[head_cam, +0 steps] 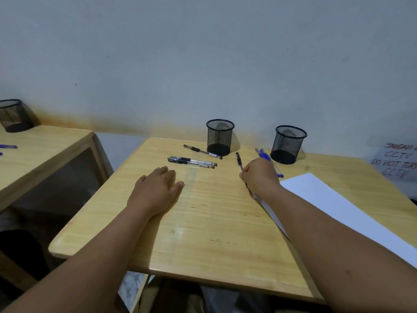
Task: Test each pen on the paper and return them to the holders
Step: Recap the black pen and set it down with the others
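Note:
My right hand (259, 175) grips a black pen (239, 162) near the left corner of a white sheet of paper (338, 206). Blue pens (262, 154) lie just behind that hand, partly hidden by it. Three black pens lie on the wooden table (203, 222): one (202, 151) by the left holder, two side by side (191, 162) in front of it. My left hand (158, 188) rests flat on the table, fingers straight. Two black mesh holders stand at the back, the left one (220, 137) and the right one (287, 144); both look empty.
A second wooden table (33, 159) stands to the left with another mesh holder (14, 116) and blue pens (8, 146). A handwritten CCTV sign (397, 163) leans at the far right. A plain wall rises behind the tables.

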